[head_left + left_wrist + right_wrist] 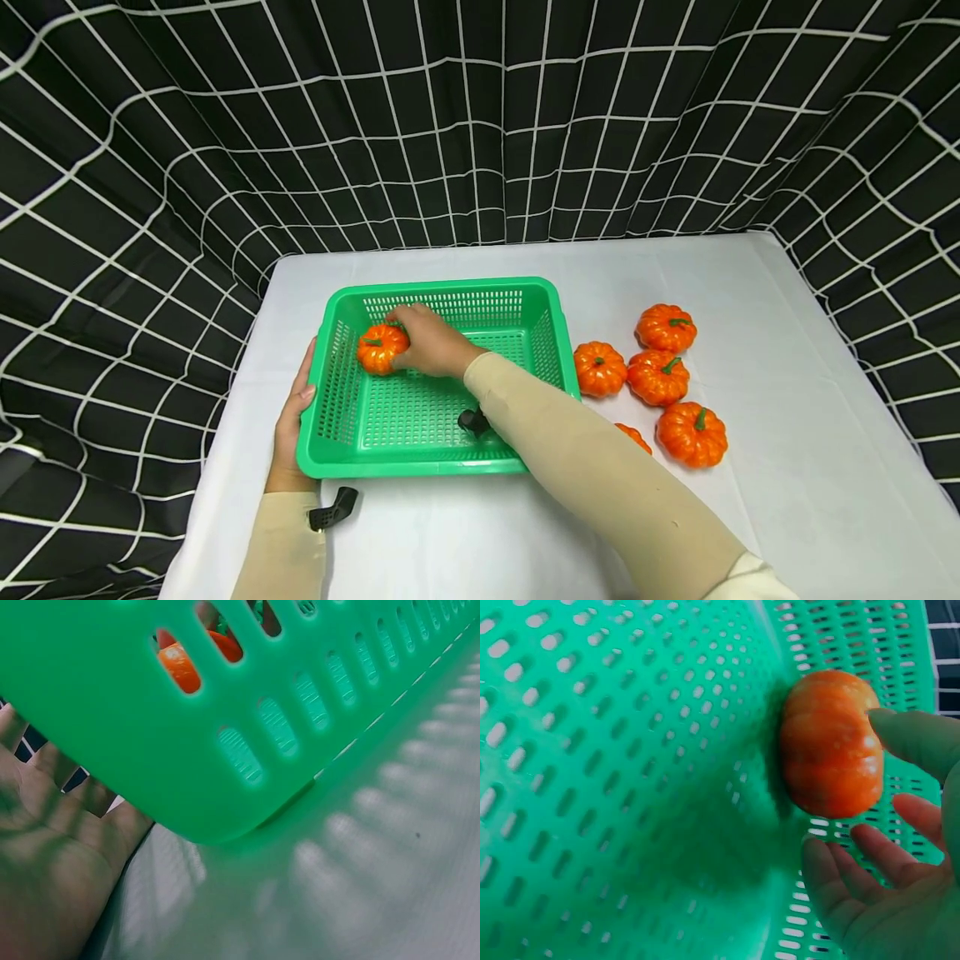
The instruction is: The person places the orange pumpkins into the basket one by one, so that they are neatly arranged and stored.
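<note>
A glossy orange toy pumpkin [382, 349] with a green stem sits at the left end of the green plastic basket [420, 469]. Over it reaches my right hand [433, 342]. In the right wrist view the thumb meets the side of the pumpkin [831, 746], while the other fingers of the right hand [900, 892] are spread loosely apart from it. Along the basket's left outer side lies my left hand [294, 429], its thumb at the rim. The left wrist view shows that hand [67, 840] with extended fingers against the perforated wall [150, 735].
Several more pumpkins lie right of the basket, among them one at the back [666, 327] and one nearer the front [692, 435]. Another pumpkin [634, 437] is partly hidden by my right sleeve. A white cloth covers the table [810, 400]; black gridded curtains [465, 125] surround it.
</note>
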`<state>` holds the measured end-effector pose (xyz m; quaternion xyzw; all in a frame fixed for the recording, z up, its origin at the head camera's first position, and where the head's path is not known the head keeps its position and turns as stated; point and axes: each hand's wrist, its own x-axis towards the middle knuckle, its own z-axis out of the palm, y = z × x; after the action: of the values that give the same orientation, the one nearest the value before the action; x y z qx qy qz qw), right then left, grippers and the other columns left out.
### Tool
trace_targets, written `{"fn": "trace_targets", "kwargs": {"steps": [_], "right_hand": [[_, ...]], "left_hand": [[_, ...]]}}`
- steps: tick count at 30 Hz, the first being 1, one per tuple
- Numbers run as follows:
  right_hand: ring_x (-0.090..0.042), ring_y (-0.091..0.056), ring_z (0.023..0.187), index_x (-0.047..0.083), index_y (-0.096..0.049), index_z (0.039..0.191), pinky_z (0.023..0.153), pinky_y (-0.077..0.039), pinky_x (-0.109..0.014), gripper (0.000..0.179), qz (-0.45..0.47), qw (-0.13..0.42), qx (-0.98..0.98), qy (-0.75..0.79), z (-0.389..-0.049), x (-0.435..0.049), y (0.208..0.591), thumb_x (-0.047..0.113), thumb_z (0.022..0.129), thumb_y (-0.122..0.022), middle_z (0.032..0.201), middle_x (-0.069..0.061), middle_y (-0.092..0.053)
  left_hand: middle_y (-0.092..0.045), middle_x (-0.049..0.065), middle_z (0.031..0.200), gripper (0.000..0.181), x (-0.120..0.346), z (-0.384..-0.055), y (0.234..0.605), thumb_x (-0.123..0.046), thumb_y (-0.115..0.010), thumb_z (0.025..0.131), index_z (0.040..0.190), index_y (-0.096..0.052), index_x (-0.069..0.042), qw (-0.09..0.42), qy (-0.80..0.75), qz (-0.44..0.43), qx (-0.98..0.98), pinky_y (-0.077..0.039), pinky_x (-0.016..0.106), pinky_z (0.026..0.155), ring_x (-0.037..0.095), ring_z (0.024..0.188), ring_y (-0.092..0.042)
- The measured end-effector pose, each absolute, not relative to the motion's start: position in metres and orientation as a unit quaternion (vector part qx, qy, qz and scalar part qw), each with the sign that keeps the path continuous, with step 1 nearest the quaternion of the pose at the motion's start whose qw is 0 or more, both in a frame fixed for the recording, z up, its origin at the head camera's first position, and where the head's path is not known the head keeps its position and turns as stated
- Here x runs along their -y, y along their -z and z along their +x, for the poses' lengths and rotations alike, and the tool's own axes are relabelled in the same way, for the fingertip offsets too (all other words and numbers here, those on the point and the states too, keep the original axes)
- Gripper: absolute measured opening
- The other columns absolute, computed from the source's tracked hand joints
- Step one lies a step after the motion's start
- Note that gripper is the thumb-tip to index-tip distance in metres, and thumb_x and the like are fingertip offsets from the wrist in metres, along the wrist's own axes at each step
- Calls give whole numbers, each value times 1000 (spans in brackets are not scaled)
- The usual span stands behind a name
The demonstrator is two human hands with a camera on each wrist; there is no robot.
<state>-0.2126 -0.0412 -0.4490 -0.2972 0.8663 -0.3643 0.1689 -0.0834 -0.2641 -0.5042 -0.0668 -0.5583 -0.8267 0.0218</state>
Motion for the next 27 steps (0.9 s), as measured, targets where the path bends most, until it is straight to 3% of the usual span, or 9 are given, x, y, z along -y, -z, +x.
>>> {"fn": "trace_targets", "kwargs": {"steps": [9,16,27], "right_hand": [[-29,-52,141,9,-49,161,111,-48,-40,75,-291,171,-847,412,-218,32,438,20,96,-86,156,-16,-51],[-35,-53,139,8,-47,162,110,-48,-45,76,-294,162,-820,464,-216,26,422,32,100,-83,155,-17,-53],[-26,-57,131,13,-50,159,106,-51,-40,72,-283,134,-783,537,-211,10,399,35,99,-84,149,-5,-56]], "left_hand": [[-12,2,182,75,262,-84,503,-9,-18,104,177,-13,-19,15,826,-77,558,-26,31,125,22,164,-13],[-12,1,182,74,260,-84,502,-10,-18,104,177,-14,-20,15,823,-72,563,-25,32,126,23,164,-11],[-15,0,182,74,261,-81,500,-12,-20,104,177,-16,-21,20,819,-52,570,-27,31,125,21,164,-13]]}}
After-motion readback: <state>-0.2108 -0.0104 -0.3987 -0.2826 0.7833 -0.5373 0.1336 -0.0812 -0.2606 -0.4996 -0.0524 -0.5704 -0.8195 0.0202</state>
